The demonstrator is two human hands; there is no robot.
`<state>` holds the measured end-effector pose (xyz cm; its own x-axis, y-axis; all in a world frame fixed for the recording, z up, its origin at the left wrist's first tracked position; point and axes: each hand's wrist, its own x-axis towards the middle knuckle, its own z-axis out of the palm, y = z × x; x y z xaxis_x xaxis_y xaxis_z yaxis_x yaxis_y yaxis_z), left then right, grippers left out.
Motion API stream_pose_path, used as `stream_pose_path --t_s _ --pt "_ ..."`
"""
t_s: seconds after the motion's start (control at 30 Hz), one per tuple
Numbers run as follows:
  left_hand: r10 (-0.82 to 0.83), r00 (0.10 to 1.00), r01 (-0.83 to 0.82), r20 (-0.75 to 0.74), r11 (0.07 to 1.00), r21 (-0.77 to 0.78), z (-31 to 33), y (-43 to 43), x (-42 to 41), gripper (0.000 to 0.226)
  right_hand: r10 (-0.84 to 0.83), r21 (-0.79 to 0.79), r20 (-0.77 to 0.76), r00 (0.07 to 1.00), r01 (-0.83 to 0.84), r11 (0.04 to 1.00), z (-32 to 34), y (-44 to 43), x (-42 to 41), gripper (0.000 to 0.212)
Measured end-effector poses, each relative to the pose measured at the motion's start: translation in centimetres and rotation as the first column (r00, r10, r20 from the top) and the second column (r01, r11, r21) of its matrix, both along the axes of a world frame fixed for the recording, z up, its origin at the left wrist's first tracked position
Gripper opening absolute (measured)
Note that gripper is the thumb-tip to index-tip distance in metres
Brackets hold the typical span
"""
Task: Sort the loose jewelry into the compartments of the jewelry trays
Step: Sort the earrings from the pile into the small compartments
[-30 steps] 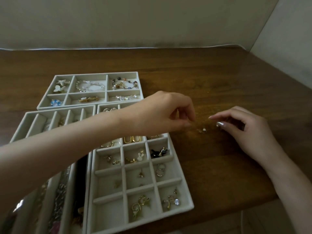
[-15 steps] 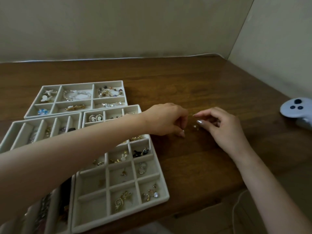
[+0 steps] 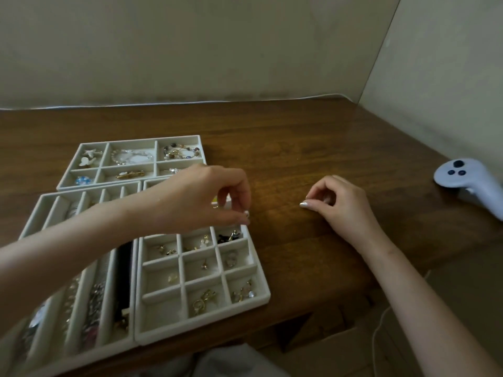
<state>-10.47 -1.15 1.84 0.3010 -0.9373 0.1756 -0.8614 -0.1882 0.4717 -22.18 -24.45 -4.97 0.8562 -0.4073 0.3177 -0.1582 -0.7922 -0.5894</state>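
Three grey jewelry trays sit at the left of the wooden table. The grid tray (image 3: 261,278) holds small earrings in several compartments. My left hand (image 3: 206,197) hovers over the right edge of this tray and pinches a tiny pale earring (image 3: 246,213) between thumb and fingertips. My right hand (image 3: 343,205) rests on the bare table to the right. Its fingers are curled with thumb and forefinger tips together, and I see nothing in them. The long-slot tray (image 3: 35,213) holds chains. The far tray (image 3: 130,142) holds bracelets and brooches.
A white game controller (image 3: 468,180) lies at the right edge of the table. A wall closes the right side and another the back. The table's front edge runs just below the trays, and a pale cable (image 3: 378,330) hangs beneath it.
My left hand has drawn back left from the middle of the table to the grid tray's edge. The small earrings that lay between my hands are no longer visible. The right hand's fingers have curled.
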Motion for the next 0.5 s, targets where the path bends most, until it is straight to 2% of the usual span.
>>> stream_pose_path --t_s 0.1,0.3,0.5 --pt "0.023 0.999 -0.023 -0.043 1.000 0.006 -0.1 3.3 -0.6 0.015 0.024 0.043 0.019 1.000 -0.025 0.999 0.2 0.2 -0.1 0.014" --pt "-0.005 0.992 0.021 -0.124 0.992 0.127 -0.1 8.3 -2.2 0.017 0.020 0.058 -0.006 1.000 -0.020 0.998 0.5 0.3 -0.3 0.013" --pt "-0.052 0.996 0.062 -0.079 0.989 0.134 -1.9 10.1 -3.3 0.016 0.042 0.049 -0.029 0.999 -0.040 0.998 0.6 0.3 -0.2 0.015"
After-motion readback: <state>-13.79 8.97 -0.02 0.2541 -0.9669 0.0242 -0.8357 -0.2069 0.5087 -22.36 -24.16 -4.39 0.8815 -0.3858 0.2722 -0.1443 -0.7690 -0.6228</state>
